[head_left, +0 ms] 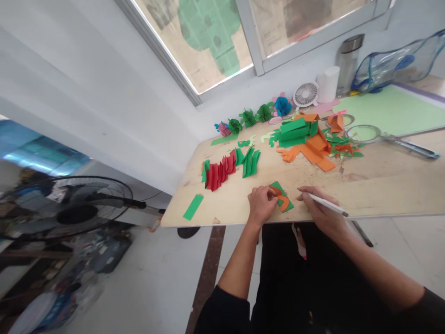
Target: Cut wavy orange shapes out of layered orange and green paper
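Note:
Near the table's front edge, a curved orange paper cutout (284, 202) lies on a green paper piece (288, 208). My left hand (261, 204) touches these papers from the left, its fingertips together on the cutout's upper left part. To their right, my right hand (321, 211) has its fingers closed around a white pen (328, 204), apart from the papers. Its tip is hidden by the fingers. A separate green paper strip (193, 207) lies at the table's left front.
Folded red papers (220, 172) and green papers (251, 162) stand at left centre. Behind my hands is a pile of orange (314, 150) and green scraps. Scissors (410, 146), a small white fan (306, 95) and a bottle (348, 65) are farther right. The table edge (215, 224) is close.

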A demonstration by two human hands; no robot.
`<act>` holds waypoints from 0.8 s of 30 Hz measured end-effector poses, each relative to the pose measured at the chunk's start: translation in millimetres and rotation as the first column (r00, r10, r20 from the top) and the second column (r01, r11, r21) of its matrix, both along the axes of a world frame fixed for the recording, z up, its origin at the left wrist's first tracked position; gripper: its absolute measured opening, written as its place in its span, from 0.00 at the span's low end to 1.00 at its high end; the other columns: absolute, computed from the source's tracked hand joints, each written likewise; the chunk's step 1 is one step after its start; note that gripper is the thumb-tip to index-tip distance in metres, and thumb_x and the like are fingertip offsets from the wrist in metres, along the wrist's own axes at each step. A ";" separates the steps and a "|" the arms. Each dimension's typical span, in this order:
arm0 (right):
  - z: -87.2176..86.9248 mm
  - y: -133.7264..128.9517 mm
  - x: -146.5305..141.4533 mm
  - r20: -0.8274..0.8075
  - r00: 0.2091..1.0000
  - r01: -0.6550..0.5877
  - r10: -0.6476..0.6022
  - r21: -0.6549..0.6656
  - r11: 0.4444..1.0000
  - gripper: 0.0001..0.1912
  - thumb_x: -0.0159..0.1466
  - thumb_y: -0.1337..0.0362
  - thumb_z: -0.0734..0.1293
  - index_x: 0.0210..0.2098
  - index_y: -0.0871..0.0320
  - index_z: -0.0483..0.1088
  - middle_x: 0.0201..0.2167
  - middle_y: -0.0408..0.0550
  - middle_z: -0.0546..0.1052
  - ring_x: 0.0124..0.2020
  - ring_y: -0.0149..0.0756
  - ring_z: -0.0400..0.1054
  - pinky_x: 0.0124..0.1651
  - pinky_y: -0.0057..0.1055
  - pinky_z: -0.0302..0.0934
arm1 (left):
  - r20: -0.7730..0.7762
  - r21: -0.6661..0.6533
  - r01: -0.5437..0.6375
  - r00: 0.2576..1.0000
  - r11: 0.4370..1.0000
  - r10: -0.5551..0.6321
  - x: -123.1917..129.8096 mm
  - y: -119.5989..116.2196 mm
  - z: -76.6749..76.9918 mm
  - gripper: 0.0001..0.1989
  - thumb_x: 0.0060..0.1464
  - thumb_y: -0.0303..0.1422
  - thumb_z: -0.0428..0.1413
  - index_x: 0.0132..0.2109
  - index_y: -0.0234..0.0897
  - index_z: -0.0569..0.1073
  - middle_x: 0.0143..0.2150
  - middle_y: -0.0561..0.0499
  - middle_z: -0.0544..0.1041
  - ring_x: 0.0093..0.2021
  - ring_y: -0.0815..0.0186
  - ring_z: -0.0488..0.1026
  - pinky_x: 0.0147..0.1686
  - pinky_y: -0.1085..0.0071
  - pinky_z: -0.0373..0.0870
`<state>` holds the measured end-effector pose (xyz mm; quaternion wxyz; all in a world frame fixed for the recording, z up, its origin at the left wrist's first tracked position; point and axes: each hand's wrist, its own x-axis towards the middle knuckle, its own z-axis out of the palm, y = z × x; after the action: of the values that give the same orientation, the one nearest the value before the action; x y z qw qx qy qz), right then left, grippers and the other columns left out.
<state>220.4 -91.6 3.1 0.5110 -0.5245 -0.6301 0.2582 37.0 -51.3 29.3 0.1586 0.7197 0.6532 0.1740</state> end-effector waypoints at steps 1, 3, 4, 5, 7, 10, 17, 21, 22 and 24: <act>-0.2 0.1 -0.2 -0.001 1.000 0.005 -0.005 0.000 1.000 0.12 0.67 0.57 0.60 0.43 0.53 0.71 0.32 0.46 0.80 0.37 0.36 0.75 0.42 0.33 0.67 | 0.009 0.008 -0.007 1.000 1.000 0.007 0.4 -1.3 -1.1 0.02 0.50 0.28 0.60 0.33 0.40 0.75 0.36 0.52 0.78 0.45 0.59 0.71 0.47 0.61 0.65; -0.2 0.1 -0.7 -0.001 1.000 0.016 -0.016 -0.004 1.000 0.12 0.66 0.57 0.60 0.43 0.53 0.71 0.33 0.46 0.80 0.37 0.36 0.75 0.42 0.33 0.67 | 0.029 0.025 -0.019 0.999 0.999 0.019 1.4 -3.9 -3.6 0.02 0.51 0.28 0.60 0.33 0.39 0.74 0.36 0.52 0.78 0.45 0.59 0.71 0.49 0.61 0.64; 0.0 0.1 -1.0 0.000 1.000 0.020 -0.020 -0.007 1.000 0.12 0.66 0.57 0.60 0.43 0.53 0.71 0.33 0.46 0.80 0.37 0.36 0.75 0.42 0.33 0.67 | 0.038 0.034 -0.024 0.999 0.999 0.023 1.9 -5.1 -4.9 0.02 0.51 0.28 0.59 0.33 0.39 0.74 0.36 0.52 0.78 0.46 0.59 0.71 0.49 0.60 0.64; 0.3 0.0 -1.3 0.002 1.000 0.022 -0.022 -0.010 1.000 0.12 0.66 0.57 0.60 0.43 0.53 0.71 0.32 0.46 0.80 0.36 0.36 0.75 0.41 0.33 0.67 | 0.047 0.042 -0.028 0.999 0.999 0.026 2.3 -6.2 -6.2 0.02 0.51 0.28 0.59 0.33 0.39 0.74 0.36 0.51 0.78 0.46 0.59 0.71 0.50 0.60 0.64; 1.2 -0.5 -1.9 0.005 1.000 0.026 -0.026 -0.021 0.999 0.12 0.66 0.56 0.60 0.43 0.54 0.71 0.32 0.46 0.80 0.36 0.37 0.75 0.41 0.33 0.67 | 0.063 0.056 -0.033 0.998 0.998 0.030 2.5 -7.7 -8.5 0.02 0.51 0.28 0.59 0.33 0.39 0.74 0.37 0.51 0.78 0.46 0.59 0.71 0.50 0.60 0.64; 2.1 -1.4 -2.4 0.012 1.000 0.028 -0.028 -0.040 0.999 0.13 0.66 0.56 0.60 0.43 0.54 0.71 0.33 0.47 0.81 0.36 0.37 0.75 0.41 0.33 0.67 | 0.085 0.067 -0.030 0.996 0.997 0.024 -0.9 -5.6 -9.7 0.06 0.52 0.27 0.58 0.39 0.39 0.73 0.37 0.51 0.77 0.45 0.61 0.72 0.50 0.61 0.65; 1.5 -1.2 -2.5 0.047 0.998 0.043 -0.041 -0.049 0.998 0.13 0.66 0.56 0.61 0.44 0.54 0.72 0.32 0.46 0.80 0.35 0.36 0.75 0.39 0.32 0.67 | 0.052 -0.006 0.135 0.990 0.991 -0.134 -18.5 25.2 1.1 0.11 0.53 0.25 0.55 0.43 0.41 0.74 0.36 0.53 0.76 0.41 0.64 0.72 0.46 0.65 0.67; 2.5 -1.2 -2.8 0.052 0.998 0.041 -0.038 -0.059 0.997 0.13 0.66 0.56 0.61 0.44 0.54 0.72 0.32 0.47 0.80 0.35 0.37 0.75 0.38 0.32 0.67 | 0.029 -0.087 0.244 0.970 0.966 -0.243 -20.6 42.4 8.5 0.07 0.51 0.26 0.57 0.37 0.42 0.75 0.31 0.54 0.75 0.39 0.63 0.72 0.44 0.66 0.66; 3.0 -1.4 -3.0 0.054 0.998 0.044 -0.040 -0.063 0.997 0.13 0.66 0.56 0.61 0.44 0.54 0.72 0.32 0.46 0.80 0.35 0.37 0.75 0.38 0.32 0.67 | 0.031 -0.101 0.260 0.966 0.960 -0.258 -20.6 45.4 9.6 0.06 0.50 0.25 0.58 0.35 0.41 0.74 0.31 0.54 0.75 0.39 0.62 0.72 0.44 0.65 0.66; 4.2 -1.7 -3.3 0.064 0.997 0.049 -0.044 -0.075 0.996 0.13 0.66 0.56 0.61 0.44 0.54 0.72 0.32 0.46 0.80 0.34 0.36 0.75 0.39 0.32 0.67 | 0.044 -0.122 0.279 0.960 0.953 -0.275 -21.2 49.5 11.0 0.05 0.49 0.25 0.58 0.32 0.40 0.73 0.31 0.54 0.75 0.39 0.62 0.72 0.44 0.65 0.66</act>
<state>217.1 -93.4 7.3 0.4767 -0.5660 -0.6230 0.2534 15.8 -1.8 40.3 0.2355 0.7902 0.5534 0.1178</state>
